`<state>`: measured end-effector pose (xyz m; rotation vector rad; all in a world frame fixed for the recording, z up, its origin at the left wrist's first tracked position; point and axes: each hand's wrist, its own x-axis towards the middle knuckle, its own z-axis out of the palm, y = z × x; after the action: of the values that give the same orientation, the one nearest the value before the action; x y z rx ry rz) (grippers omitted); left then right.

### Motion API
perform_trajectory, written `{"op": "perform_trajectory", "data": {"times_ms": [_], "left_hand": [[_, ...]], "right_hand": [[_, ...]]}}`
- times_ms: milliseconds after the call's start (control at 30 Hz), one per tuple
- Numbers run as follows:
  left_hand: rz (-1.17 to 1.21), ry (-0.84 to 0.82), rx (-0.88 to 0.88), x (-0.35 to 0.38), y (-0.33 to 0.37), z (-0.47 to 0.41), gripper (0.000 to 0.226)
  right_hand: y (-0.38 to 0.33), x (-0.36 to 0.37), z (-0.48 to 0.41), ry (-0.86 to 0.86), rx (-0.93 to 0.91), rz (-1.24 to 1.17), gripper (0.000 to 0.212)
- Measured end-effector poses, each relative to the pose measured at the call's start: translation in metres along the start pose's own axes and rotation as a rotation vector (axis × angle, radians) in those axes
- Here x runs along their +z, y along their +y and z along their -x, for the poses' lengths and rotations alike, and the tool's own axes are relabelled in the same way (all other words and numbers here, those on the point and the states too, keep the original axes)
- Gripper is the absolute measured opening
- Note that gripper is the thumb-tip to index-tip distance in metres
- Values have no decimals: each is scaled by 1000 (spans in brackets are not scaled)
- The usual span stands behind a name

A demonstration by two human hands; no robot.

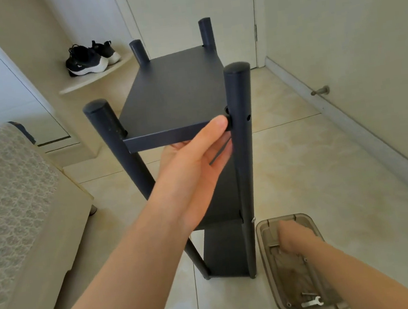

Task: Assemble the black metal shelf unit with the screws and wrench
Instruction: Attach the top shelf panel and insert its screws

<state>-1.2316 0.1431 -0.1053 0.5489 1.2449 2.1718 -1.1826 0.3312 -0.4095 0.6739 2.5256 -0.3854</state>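
Steadying top shelf [173, 91], reaching into tray [319, 230].
Left hand [193, 158] pinching the shelf edge; right hand [293, 237] grip unclear; risking shelf slipping off the unscrewed post [243, 133].

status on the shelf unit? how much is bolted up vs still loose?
Done: the shelf unit stands upright with four posts and three shelves in place. In hand: the left hand steadies the top shelf's front corner at the right post, whose side hole looks empty. The right hand reaches into the tray, probably for a screw. Left: tightening; the wrench lies unused.
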Motion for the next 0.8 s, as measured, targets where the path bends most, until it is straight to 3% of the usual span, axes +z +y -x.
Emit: {"op": "perform_trajectory", "data": {"times_ms": [133,233,333,467,600,800], "left_hand": [[20,29,-9,-1,1,1,16],[15,61,-4,0,3,4,17],[33,86,-9,1,1,4,31],[-2,94,-5,1,0,4,43],[-8,108,-10,0,-1,4,35],[-44,149,-8,2,-1,3,42]], "right_hand": [[-11,-75,24,102,-72,113,18],[-22,-128,51,66,-183,205,17],[-25,-168,91,39,-337,205,18],[-27,-204,155,182,-522,20,14],[-27,-224,205,283,-663,-269,7],[-31,-231,244,527,-712,-746,12]]}}
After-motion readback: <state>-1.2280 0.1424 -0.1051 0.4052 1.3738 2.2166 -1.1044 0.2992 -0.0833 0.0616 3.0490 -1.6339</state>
